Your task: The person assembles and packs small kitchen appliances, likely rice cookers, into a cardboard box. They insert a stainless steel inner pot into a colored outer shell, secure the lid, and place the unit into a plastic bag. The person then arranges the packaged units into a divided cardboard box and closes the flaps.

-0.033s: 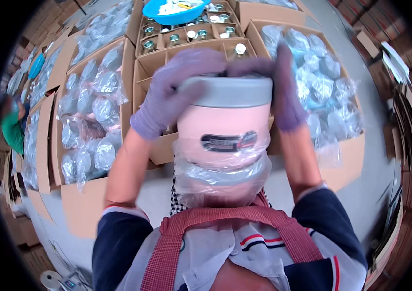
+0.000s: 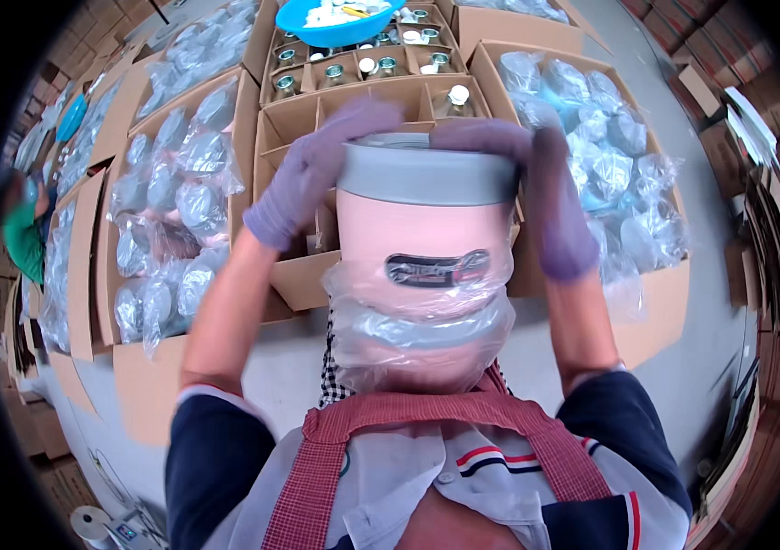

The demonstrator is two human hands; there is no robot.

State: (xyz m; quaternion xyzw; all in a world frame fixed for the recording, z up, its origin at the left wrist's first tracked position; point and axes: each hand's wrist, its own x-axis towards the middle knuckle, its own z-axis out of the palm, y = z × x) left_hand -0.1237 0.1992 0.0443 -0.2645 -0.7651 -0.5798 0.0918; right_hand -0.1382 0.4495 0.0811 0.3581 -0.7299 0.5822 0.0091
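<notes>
Visibly, pink canister [image 2: 417, 227] has gray rim [image 2: 426, 179], dark label [image 2: 436, 269] & clear plastic [image 2: 422, 325] bunched low — L hand [image 2: 316, 165] & R hand [image 2: 550, 183] at rim, can't tell if fingers [image 2: 481, 137] grip.

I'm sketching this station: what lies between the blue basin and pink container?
In the head view, divided cardboard cartons with glass bottles lie between the blue basin and pink container; the blurred left hand also reaches there.

My feed comes through bright and fairly even, with soft shade inside the divided carton [image 2: 303, 278]. Blur smears my left hand [image 2: 303, 179] and right hand [image 2: 559, 206]. Glare whitens plastic bags [image 2: 612, 170] inside the right carton's [image 2: 665, 286] edges; fisheye distortion bends flattened cardboard [image 2: 772, 243] near the black margin.
</notes>
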